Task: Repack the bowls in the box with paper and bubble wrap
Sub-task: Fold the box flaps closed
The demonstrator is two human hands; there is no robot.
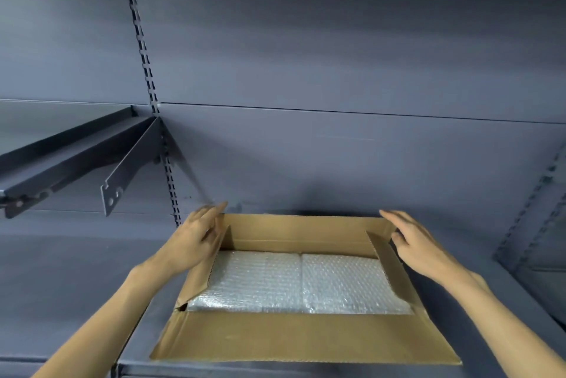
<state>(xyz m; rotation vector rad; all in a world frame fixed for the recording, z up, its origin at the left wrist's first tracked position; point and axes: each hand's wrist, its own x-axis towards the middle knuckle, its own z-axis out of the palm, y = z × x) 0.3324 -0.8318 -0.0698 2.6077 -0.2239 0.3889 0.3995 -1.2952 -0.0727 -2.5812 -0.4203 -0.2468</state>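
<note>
Flanking corrugated box (303, 338) — bubble wrap (294, 282), open hands

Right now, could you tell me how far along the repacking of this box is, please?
Nearly finished, it seems. A clear bubble wrap layer already covers the contents of the brown cardboard box; no bowls or paper are visible beneath it. The left hand and right hand are open at the side flaps, left touching, right close. All the flaps are unfolded; closing them is left.

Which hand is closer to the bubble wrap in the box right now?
Left. The left hand rests on the left side flap just above the bubble wrap; the right hand hovers outside the right flap.
</note>
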